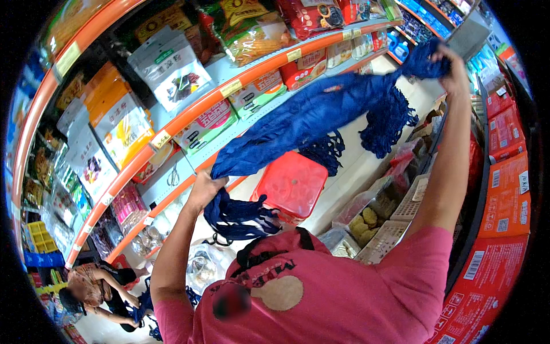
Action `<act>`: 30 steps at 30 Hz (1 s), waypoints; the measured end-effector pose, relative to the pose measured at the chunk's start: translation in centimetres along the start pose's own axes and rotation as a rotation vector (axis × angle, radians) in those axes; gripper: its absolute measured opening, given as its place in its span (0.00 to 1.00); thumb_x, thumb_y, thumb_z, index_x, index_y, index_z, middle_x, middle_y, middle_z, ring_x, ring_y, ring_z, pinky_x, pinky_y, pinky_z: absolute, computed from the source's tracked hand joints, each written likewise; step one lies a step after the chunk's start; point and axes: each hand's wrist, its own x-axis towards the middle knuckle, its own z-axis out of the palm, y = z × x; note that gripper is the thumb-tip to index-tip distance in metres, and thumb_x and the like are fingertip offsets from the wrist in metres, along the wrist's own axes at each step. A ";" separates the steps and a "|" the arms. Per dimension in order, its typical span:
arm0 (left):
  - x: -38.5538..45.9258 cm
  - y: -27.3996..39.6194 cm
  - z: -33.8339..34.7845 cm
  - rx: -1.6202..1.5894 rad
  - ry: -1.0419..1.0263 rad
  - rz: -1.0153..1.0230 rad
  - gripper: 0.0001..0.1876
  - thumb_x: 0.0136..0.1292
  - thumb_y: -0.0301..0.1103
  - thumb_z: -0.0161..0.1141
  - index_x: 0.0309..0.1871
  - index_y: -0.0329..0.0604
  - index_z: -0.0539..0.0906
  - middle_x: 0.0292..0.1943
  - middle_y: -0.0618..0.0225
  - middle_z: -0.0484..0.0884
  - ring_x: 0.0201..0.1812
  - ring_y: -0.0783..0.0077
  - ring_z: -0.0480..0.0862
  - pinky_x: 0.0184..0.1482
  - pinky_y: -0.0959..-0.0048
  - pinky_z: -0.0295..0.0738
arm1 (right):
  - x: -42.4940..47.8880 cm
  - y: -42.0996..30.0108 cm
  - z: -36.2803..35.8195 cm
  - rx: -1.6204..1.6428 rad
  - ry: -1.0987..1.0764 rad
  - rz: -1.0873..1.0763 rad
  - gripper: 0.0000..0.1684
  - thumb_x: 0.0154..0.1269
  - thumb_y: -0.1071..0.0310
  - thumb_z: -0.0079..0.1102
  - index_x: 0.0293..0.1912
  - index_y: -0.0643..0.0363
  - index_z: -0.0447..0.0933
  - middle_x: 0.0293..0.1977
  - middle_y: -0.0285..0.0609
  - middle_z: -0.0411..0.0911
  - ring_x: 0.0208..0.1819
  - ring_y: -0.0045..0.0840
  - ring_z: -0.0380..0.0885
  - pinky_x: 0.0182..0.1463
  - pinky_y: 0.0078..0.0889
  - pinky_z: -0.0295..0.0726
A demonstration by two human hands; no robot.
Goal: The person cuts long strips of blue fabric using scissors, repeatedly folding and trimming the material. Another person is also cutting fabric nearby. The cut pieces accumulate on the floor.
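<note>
A dark-blue cloth (pixel 296 116) with knotted fringe is stretched slantwise between my raised hands. My left hand (pixel 207 189) grips its lower-left end, and a bunch of blue fringe (pixel 240 217) hangs below that fist. At the upper right, my right hand (pixel 453 71) holds the other end, bunched up and partly blurred. More netted fringe (pixel 389 124) dangles from the cloth near the right hand. Beneath the cloth stands a red plastic stool (pixel 294 182), its far edge close to the hanging fringe.
Shelves with orange price rails (pixel 253 81) hold bagged and boxed foods along the left. White plastic baskets (pixel 382 241) and bins line the right, beside stacked red-orange cartons (pixel 505 202). At lower left a seated person (pixel 92 279) handles similar blue netting (pixel 142 305). A clear plastic bag (pixel 204 264) lies nearby.
</note>
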 end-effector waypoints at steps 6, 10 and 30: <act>6.5 6.7 5.2 1.147 -0.029 0.323 0.13 0.37 0.32 0.56 0.28 0.35 0.77 0.33 0.54 0.69 0.37 0.61 0.70 0.31 0.68 0.68 | -4.9 15.8 -11.5 -0.969 0.165 0.286 0.10 0.39 0.63 0.55 0.23 0.58 0.70 0.19 0.35 0.66 0.20 0.21 0.62 0.22 0.25 0.60; 11.0 10.3 12.1 1.241 -0.263 0.269 0.12 0.38 0.32 0.54 0.29 0.38 0.76 0.31 0.52 0.74 0.34 0.57 0.75 0.35 0.65 0.70 | -9.4 25.3 -14.1 -0.667 0.214 0.297 0.10 0.38 0.77 0.50 0.28 0.68 0.73 0.22 0.37 0.72 0.23 0.21 0.68 0.27 0.20 0.65; 20.2 3.1 20.0 0.884 -0.324 0.013 0.31 0.36 0.30 0.59 0.50 0.46 0.63 0.51 0.48 0.57 0.47 0.48 0.64 0.47 0.65 0.62 | -16.6 36.7 -9.5 -1.043 0.125 0.391 0.52 0.27 0.68 0.64 0.54 0.62 0.46 0.50 0.57 0.54 0.51 0.41 0.56 0.48 0.35 0.61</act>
